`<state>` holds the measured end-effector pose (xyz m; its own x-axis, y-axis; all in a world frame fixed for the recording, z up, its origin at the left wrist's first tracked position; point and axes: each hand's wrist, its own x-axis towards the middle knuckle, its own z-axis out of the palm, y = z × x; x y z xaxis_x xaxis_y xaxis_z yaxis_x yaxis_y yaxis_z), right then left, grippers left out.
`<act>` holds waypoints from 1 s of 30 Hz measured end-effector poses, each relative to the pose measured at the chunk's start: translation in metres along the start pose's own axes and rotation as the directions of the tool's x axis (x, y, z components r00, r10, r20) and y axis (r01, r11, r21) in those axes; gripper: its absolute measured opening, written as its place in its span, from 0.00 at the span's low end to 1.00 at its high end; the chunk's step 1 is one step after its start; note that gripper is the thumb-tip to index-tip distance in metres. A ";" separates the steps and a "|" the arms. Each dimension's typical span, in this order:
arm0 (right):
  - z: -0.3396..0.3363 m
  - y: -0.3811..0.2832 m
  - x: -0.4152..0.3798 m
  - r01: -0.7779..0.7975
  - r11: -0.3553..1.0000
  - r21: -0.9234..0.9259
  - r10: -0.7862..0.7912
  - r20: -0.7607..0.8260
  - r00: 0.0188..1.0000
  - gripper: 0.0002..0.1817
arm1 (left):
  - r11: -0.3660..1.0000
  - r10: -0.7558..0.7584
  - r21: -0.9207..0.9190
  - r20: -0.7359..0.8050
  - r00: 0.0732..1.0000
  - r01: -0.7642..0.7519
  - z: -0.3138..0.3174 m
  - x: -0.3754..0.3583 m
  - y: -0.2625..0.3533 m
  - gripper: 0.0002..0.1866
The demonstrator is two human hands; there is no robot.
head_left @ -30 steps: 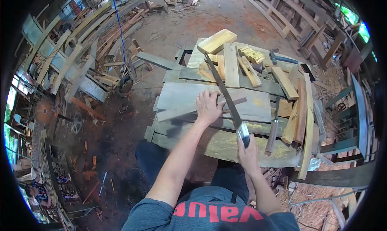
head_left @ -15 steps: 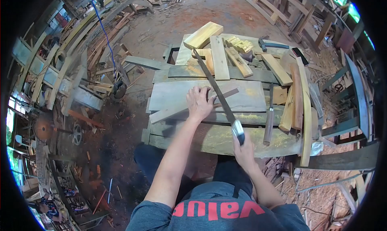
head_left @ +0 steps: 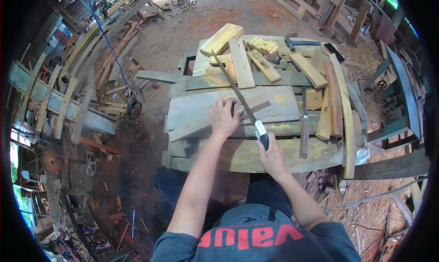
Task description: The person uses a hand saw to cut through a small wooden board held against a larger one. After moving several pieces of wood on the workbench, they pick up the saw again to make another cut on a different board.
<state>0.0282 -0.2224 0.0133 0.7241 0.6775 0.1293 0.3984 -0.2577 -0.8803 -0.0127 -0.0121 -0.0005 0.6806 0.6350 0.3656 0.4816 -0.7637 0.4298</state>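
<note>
My right hand (head_left: 271, 155) is wrapped round the handle of a handsaw (head_left: 237, 93), whose blade points up and to the left across the bench. Under the blade lies a narrow wood strip (head_left: 192, 127), slanting over a wide grey board (head_left: 196, 107). My left hand (head_left: 224, 117) presses on the strip just left of the saw, its fingers bent around a small dark piece that is partly hidden. Right of the saw, a chisel (head_left: 304, 136) lies on the workbench (head_left: 219, 157).
Wood blocks (head_left: 221, 40), a hammer (head_left: 302, 43) and a phone (head_left: 334, 52) lie at the bench's far side. Long wood pieces (head_left: 344, 111) line its right edge. A blue cord (head_left: 107, 36) hangs at the left; lumber and a round blade (head_left: 52, 162) stand beyond.
My right hand and the saw have moved slightly up and to the left, the saw sliding forward across the strip. My left hand stays on the strip. The whole view has shifted a little.
</note>
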 end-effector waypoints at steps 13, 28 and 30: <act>0.015 0.001 0.009 0.014 0.997 -0.070 -0.018 -0.056 0.998 0.13 | 1.000 -0.020 -0.011 0.026 0.999 0.020 0.002 -0.001 0.006 0.21; 0.005 0.000 0.024 0.058 0.996 -0.072 -0.060 -0.030 0.998 0.13 | 0.998 0.029 0.056 0.021 0.999 -0.030 0.003 -0.003 0.002 0.22; -0.013 -0.002 -0.012 0.029 0.999 -0.037 -0.030 -0.035 0.999 0.13 | 0.999 0.003 0.039 0.045 0.999 -0.005 0.002 -0.002 0.004 0.22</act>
<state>0.0260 -0.2392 0.0199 0.7308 0.6607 0.1716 0.4397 -0.2634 -0.8586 -0.0116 -0.0166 -0.0010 0.7059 0.6270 0.3295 0.4997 -0.7706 0.3956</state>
